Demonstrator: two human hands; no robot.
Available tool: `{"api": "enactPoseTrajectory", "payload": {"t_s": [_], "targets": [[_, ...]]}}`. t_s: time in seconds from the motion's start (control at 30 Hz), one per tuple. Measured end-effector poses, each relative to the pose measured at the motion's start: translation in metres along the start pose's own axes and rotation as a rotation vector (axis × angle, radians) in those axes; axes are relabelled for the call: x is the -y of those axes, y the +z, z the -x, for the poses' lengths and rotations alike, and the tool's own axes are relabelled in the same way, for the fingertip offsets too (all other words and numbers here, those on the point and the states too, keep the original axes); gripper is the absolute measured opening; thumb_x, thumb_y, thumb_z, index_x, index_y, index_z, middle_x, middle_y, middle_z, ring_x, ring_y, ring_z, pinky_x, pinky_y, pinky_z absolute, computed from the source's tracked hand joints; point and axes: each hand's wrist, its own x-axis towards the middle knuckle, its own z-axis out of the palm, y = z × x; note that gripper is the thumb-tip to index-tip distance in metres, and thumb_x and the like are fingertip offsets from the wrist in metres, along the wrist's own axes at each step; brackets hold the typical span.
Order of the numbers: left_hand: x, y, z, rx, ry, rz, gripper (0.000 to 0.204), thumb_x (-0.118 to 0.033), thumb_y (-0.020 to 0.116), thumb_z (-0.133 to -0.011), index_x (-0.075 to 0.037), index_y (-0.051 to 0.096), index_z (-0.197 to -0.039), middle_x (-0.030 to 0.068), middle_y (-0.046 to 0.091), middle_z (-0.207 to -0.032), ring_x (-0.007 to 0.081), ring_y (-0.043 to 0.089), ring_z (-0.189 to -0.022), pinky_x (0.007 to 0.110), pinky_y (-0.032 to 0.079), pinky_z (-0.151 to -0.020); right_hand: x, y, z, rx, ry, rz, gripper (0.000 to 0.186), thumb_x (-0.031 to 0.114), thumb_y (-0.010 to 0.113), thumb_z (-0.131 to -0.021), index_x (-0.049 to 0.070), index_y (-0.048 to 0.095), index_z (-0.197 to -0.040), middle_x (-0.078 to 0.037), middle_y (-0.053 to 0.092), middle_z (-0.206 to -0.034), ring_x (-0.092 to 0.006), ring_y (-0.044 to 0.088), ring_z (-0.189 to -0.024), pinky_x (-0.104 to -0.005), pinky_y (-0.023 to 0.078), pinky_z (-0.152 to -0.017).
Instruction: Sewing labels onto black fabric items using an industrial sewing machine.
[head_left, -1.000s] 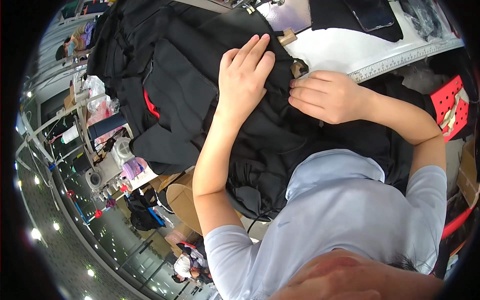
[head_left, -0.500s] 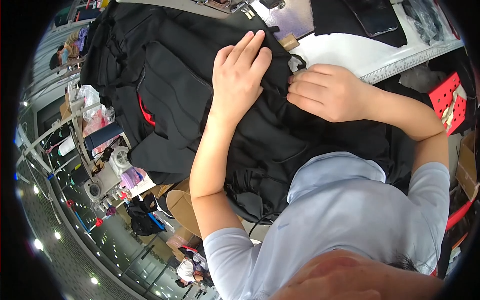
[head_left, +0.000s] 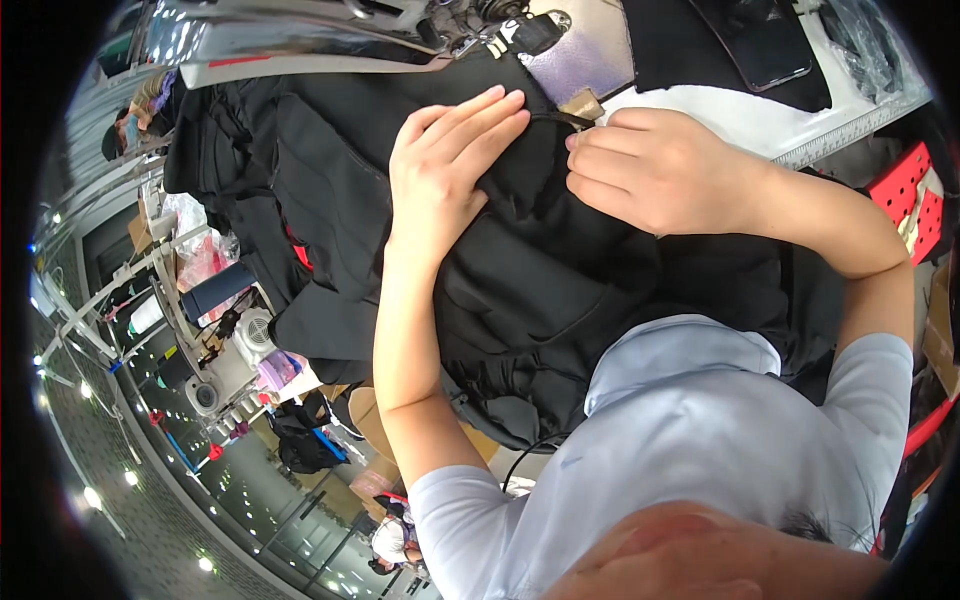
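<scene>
A large black garment [head_left: 560, 290] lies bunched across the worktable and over my lap. My left hand [head_left: 440, 165] rests flat on it, fingers stretched toward the sewing machine's needle area, holding nothing. To its right my right hand [head_left: 655, 170] is closed, thumb and fingertips pinched together at the garment's edge. A narrow black strip [head_left: 560, 118] runs into those fingertips; their exact hold is partly hidden. Just beyond both hands is the sewing machine [head_left: 300, 35], its presser foot area [head_left: 505, 40] over the far edge of the cloth.
A tan block [head_left: 580, 104] sits beside the metal plate [head_left: 585, 60]. Farther right, a dark phone [head_left: 755, 45] lies on black cloth, with a ruler strip [head_left: 850, 132] along the table edge. A red perforated box [head_left: 905, 205] stands at right. Another machine's motor [head_left: 255, 330] is at left.
The view has shifted, showing more of the sewing machine. My left hand has slid a little left and toward me over the cloth. The strip by my right fingertips now lies straighter.
</scene>
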Motion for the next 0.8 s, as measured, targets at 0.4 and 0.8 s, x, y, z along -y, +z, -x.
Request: {"api": "enactPoseTrajectory", "payload": {"t_s": [0.4, 0.8], "targets": [[-0.028, 0.000, -0.001, 0.009, -0.168, -0.076, 0.051, 0.008, 0.059, -0.066, -0.008, 0.074, -0.111, 0.0023, 0.072, -0.124, 0.0176, 0.065, -0.120, 0.032, 0.047, -0.094, -0.001, 0.002, 0.000, 0.042, -0.001, 0.075, 0.022, 0.012, 0.064, -0.076, 0.003, 0.067, -0.096, -0.009, 0.070, -0.100, -0.0185, 0.070, -0.092, -0.0275, 0.053, -0.070], [0.012, 0.015, -0.007, -0.134, 0.029, -0.030, 0.054, 0.006, 0.065, -0.057, -0.008, 0.072, -0.109, 0.0025, 0.071, -0.116, 0.0212, 0.068, -0.107, 0.034, 0.050, -0.087, -0.017, 0.011, -0.013, 0.010, -0.024, 0.154, 0.022, 0.011, 0.067, -0.073, 0.005, 0.067, -0.095, -0.005, 0.067, -0.094, -0.0162, 0.069, -0.085, -0.0260, 0.053, -0.068]]}}
